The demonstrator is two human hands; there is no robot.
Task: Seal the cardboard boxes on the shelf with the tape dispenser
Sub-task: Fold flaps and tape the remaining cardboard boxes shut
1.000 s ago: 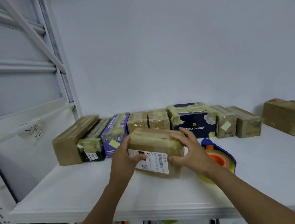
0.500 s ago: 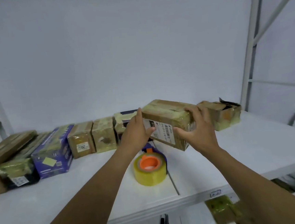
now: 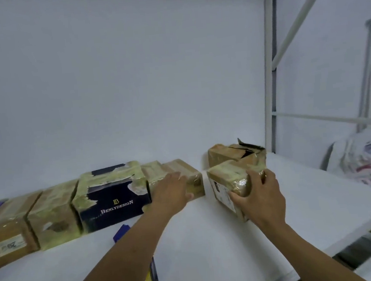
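The right hand (image 3: 261, 197) is gripping a taped, labelled box (image 3: 226, 177); the left hand (image 3: 172, 192) is resting open on the row-end box (image 3: 195, 182). The torn box (image 3: 230, 153) behind is likely awaiting tape.

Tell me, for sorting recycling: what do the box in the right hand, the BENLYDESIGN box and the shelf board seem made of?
Held box, gripped by the right hand: brown cardboard wrapped in glossy yellowish tape; a highlight glints at its corner. BENLYDESIGN box: dark printed cardboard, slightly sheeny, with torn tape patches. Shelf board: smooth matte white, perhaps painted metal or laminate; cannot tell which.
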